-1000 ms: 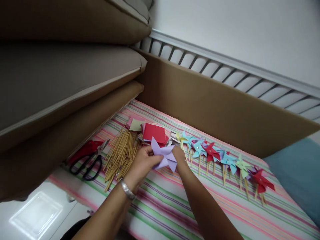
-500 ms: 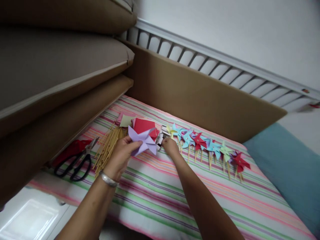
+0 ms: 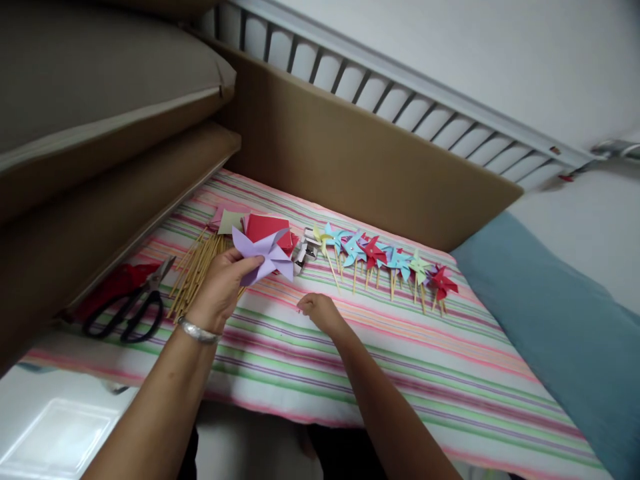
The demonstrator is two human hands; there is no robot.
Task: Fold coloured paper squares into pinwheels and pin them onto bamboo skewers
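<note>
My left hand [image 3: 223, 280] grips a purple paper pinwheel [image 3: 265, 257], its thumb across the centre of the folded blades. To the right of it, my right hand [image 3: 320, 312] is closed in a pinch low over the striped cloth [image 3: 310, 363]. A tiny thing peeks out at its fingertips, too small to name. Beyond the hands lie a stack of red paper squares [image 3: 267, 228] and a small white-and-grey open box [image 3: 306, 250]. A bundle of thin wooden sticks [image 3: 197, 273] lies beside my left hand, partly covered by it.
Finished pinwheels on sticks [image 3: 375, 252] lie in a row at the right. Black-handled scissors [image 3: 147, 290] rest on a red item [image 3: 113, 293] at the left. Brown cushions [image 3: 115, 160] rise on the left, a brown board [image 3: 360, 153] behind, and a teal cushion [image 3: 530, 273] at the right.
My right hand has drawn back from the small box toward me, fingers pinched. My left hand still holds the purple pinwheel. The view has shifted, so everything sits further left and higher.
</note>
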